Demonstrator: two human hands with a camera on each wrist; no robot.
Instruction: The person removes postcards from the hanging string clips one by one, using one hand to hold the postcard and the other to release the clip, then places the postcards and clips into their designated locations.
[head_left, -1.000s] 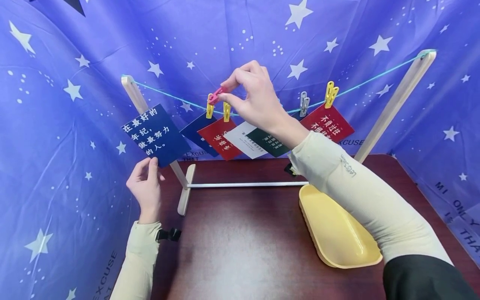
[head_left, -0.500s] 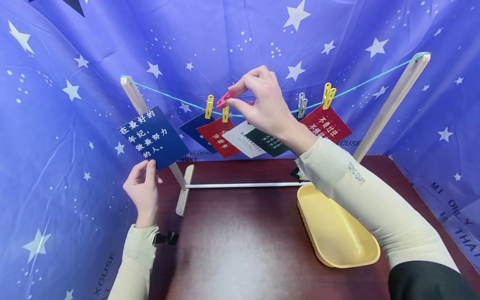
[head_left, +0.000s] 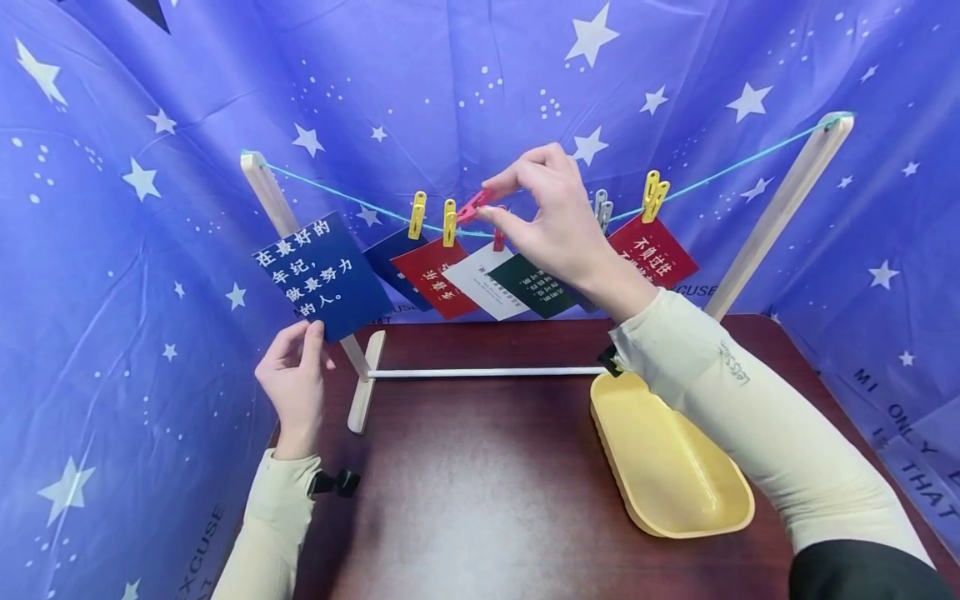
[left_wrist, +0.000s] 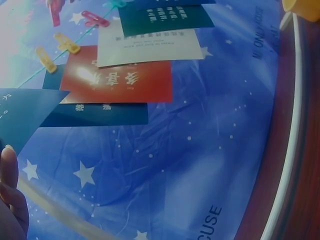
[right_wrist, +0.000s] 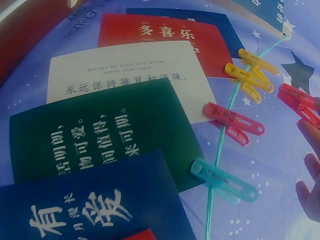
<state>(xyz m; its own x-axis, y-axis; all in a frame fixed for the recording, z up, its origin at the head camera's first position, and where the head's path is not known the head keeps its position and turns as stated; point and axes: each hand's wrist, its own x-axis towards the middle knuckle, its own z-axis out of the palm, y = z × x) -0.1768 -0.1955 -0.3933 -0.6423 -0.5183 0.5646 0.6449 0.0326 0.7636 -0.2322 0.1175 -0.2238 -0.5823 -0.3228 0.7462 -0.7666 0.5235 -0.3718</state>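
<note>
My left hand (head_left: 296, 383) pinches the lower corner of a dark blue card (head_left: 326, 275) with white writing, held in front of the left wooden post. Between thumb and index finger, my right hand (head_left: 555, 217) holds a pink clothespin (head_left: 474, 207) near the green cord (head_left: 337, 193). Behind it, several cards hang from the cord: a blue card (head_left: 392, 262), a red card (head_left: 433, 279), a white card (head_left: 480, 279) and a green card (head_left: 528, 287). Yellow clothespins (right_wrist: 250, 82), another pink clothespin (right_wrist: 235, 120) and a teal clothespin (right_wrist: 225, 180) clip the cord.
The cord runs between a left wooden post (head_left: 270, 196) and a right wooden post (head_left: 783, 212). A white bar (head_left: 480, 372) crosses low between them. A yellow tray (head_left: 742, 512) stands at the right on the brown table (head_left: 465, 500). Starry blue cloth (head_left: 450, 83) surrounds it.
My right hand has moved right and slightly down with the pink clothespin. The left hand and its blue card have shifted a little, lately to the right.
</note>
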